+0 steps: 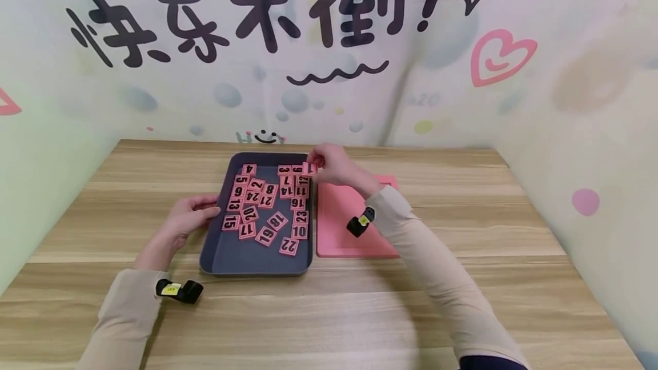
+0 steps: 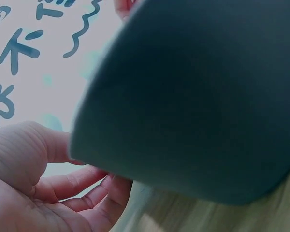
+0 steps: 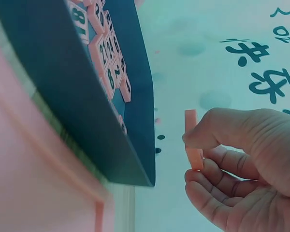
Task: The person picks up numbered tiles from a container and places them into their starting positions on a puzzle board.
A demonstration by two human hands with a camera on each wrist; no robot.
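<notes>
A dark grey tray holds several pink number tiles, lying at various angles. My right hand pinches one pink tile between thumb and fingers, above the tray's far right corner. In the right wrist view that tile is seen edge-on, apart from the tray wall. At the tray's left side, my left hand holds the rim. The left wrist view has its thumb and fingers on either side of the tray edge; some fingertips are hidden behind it.
A flat pink board with a raised edge lies just right of the tray, partly under my right forearm. Both are on a wood-grain table. Behind it hangs a printed backdrop with large black characters.
</notes>
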